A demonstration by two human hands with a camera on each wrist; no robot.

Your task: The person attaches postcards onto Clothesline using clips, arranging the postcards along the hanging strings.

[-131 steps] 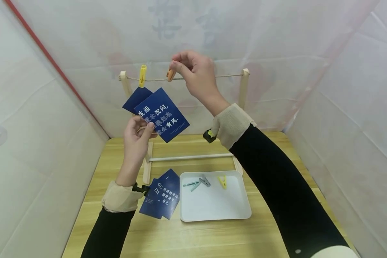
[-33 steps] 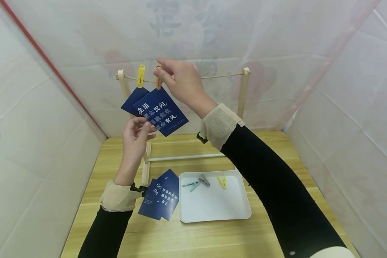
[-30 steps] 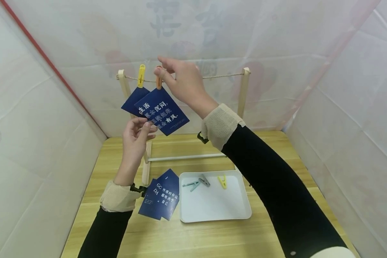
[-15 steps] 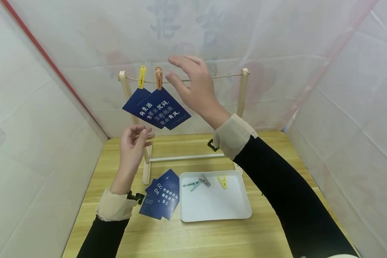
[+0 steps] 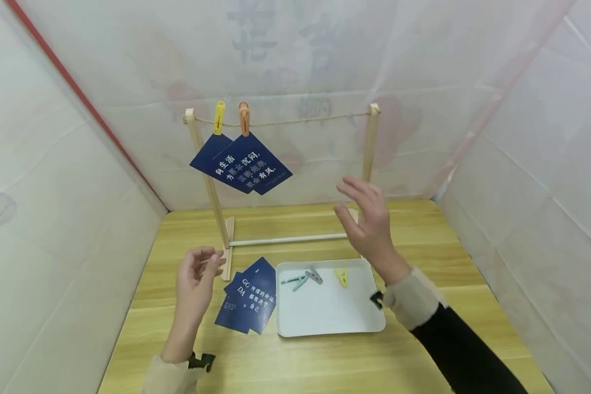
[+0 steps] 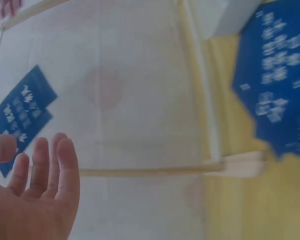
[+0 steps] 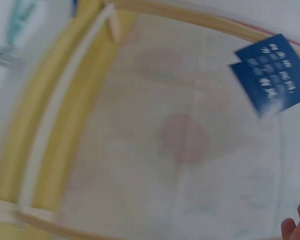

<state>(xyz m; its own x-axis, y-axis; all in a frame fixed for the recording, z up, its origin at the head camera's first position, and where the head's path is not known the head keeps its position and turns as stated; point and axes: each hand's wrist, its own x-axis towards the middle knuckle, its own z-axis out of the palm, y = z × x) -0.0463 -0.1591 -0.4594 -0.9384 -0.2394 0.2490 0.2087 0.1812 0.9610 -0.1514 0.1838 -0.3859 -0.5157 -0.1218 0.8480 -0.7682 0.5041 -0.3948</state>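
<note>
Two dark blue cards (image 5: pixel 246 163) hang from a string (image 5: pixel 305 119) on a wooden rack (image 5: pixel 369 148), one under a yellow clip (image 5: pixel 219 116), one under an orange clip (image 5: pixel 244 117). My right hand (image 5: pixel 366 224) hovers open and empty above the far edge of a white tray (image 5: pixel 325 317). My left hand (image 5: pixel 197 273) is empty with loosely curled fingers, just left of more blue cards (image 5: pixel 248 295) lying on the table. The left wrist view shows relaxed fingers (image 6: pixel 50 170) and the hanging cards (image 6: pixel 22 112). The right wrist view is blurred and shows the hung cards (image 7: pixel 272 72).
The tray holds two grey-green clips (image 5: pixel 302 278) and a yellow clip (image 5: pixel 341 276). A wooden table (image 5: pixel 325 361) is walled in by white sheeting on three sides. The rack's base rail (image 5: pixel 285 239) lies behind the tray.
My right hand let go of the orange clip and dropped toward the tray. My left hand released the card and sank toward the table. The card now hangs from the orange clip.
</note>
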